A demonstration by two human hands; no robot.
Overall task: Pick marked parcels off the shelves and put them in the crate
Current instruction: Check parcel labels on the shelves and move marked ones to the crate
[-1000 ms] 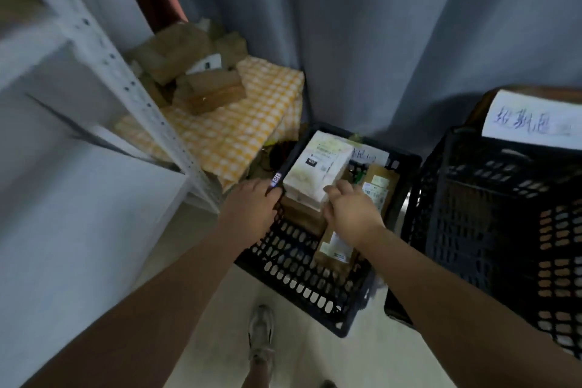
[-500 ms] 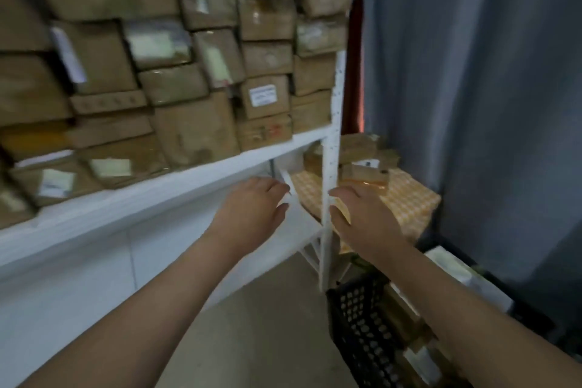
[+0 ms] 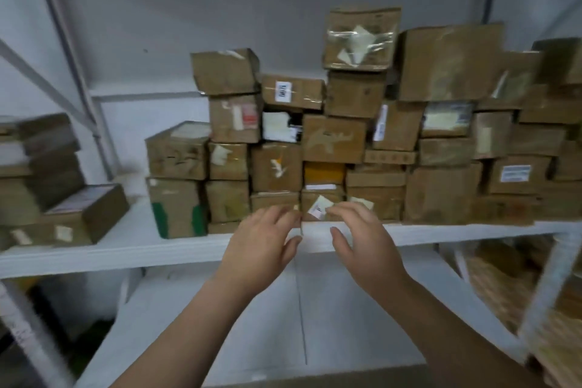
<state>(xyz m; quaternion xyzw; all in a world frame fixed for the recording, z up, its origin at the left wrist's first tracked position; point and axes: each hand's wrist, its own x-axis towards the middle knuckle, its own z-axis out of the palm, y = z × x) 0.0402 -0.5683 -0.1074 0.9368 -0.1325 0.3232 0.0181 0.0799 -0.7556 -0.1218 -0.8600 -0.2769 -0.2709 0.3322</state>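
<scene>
A stack of brown cardboard parcels point(image 3: 333, 138) fills the white shelf point(image 3: 126, 249), many with white labels or tape. My left hand point(image 3: 264, 246) and my right hand point(image 3: 362, 239) are raised side by side in front of the shelf edge, fingers relaxed and empty. Both hover just before a small bottom-row parcel with a white slip point(image 3: 318, 208); whether the fingertips touch it cannot be told. The crate is out of view.
A second pile of parcels point(image 3: 47, 186) sits at the shelf's left end. A white upright post point(image 3: 548, 287) stands at the right, with a checked yellow cloth point(image 3: 504, 293) behind it. A lower white shelf board point(image 3: 283, 324) lies below my arms.
My view swung from the crate on the floor up and left to the shelf. Both hands left the crate's parcels and rose, empty, to the bottom row of shelf parcels.
</scene>
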